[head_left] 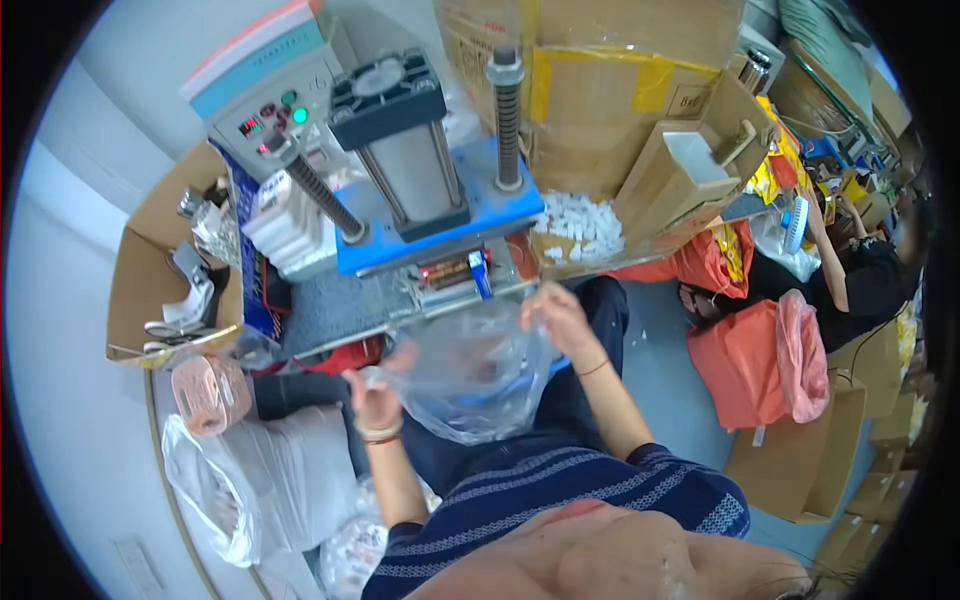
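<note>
Striped navy sleeves of my own shirt fill the lower edge of the view, and my two forearms rise out of them toward the press.

My left hand is pinched shut on the left edge of a clear plastic bag, fingers curled over the film, with a bracelet at the wrist. My right hand is higher, fingertips closed on the bag's upper right edge, a thin band around that wrist. Between both hands the bag hangs spread and crumpled above my lap, just in front of the near edge of the bench; something blue shows through its lower part, though I cannot tell what it is.

On the bench stands a press with a blue plate, a grey cylinder and two spring-wound posts; behind its left side sits a control box with coloured buttons. Left of the bench an open cardboard box holds scissors and odd bits. Below that box lies a pink packet, and beneath it a white bag full of stuff. Beyond the press, a carton holds small white pieces. On my right, orange bags rest on the floor, and another person's arm reaches among boxes at the far right.
</note>
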